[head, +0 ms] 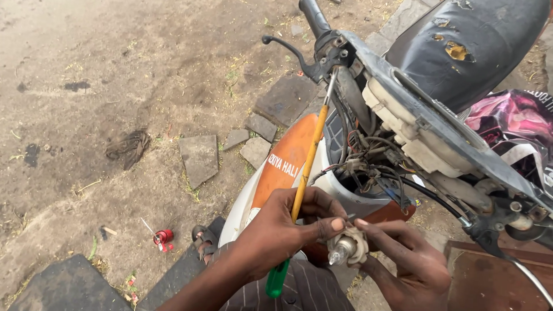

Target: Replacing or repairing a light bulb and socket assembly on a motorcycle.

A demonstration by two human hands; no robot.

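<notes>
Left hand (276,230): grip pinching screwdriver (305,167), green handle end below.
Right hand (409,262): grip closed round bulb holder (347,247); rear hidden.
Scooter wiring (368,167) above, tangled, indistinct.

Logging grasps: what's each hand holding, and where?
Left hand: long yellow-shafted, green-handled screwdriver, gripped mid-shaft. Right hand: small clear headlight bulb, held by its pale base.

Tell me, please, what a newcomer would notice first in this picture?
At bottom centre, the left hand and right hand meet around a small headlight bulb; the left hand also holds a long screwdriver with a yellow shaft and green handle. Above them, a scooter has its front opened, with loose wires hanging under the handlebar. On the ground at left lies a small red part.
</notes>
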